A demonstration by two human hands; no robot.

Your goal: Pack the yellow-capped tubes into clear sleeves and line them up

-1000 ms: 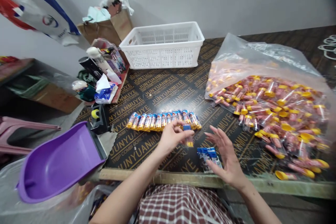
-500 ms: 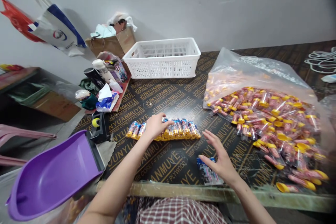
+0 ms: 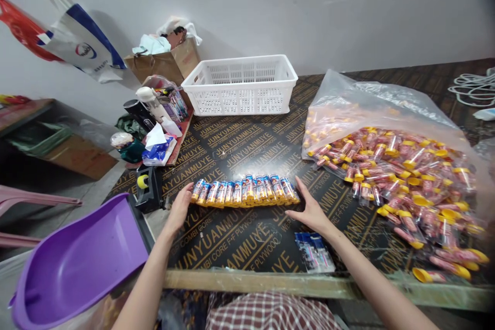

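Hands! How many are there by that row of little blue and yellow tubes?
2: the left hand at the left end of the tube row, the right hand by its right end. Neither is hidden.

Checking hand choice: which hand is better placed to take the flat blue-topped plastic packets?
Likely the right hand, nearer the packets; the left hand is at the left end of the blue-and-yellow plastic tube row.

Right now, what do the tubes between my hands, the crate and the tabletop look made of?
Tubes: probably glossy plastic, given bright highlights. Crate: likely moulded plastic, smooth satin, with slotted walls. Tabletop: apparently coated plywood, shiny, printed "PLYWOOD".
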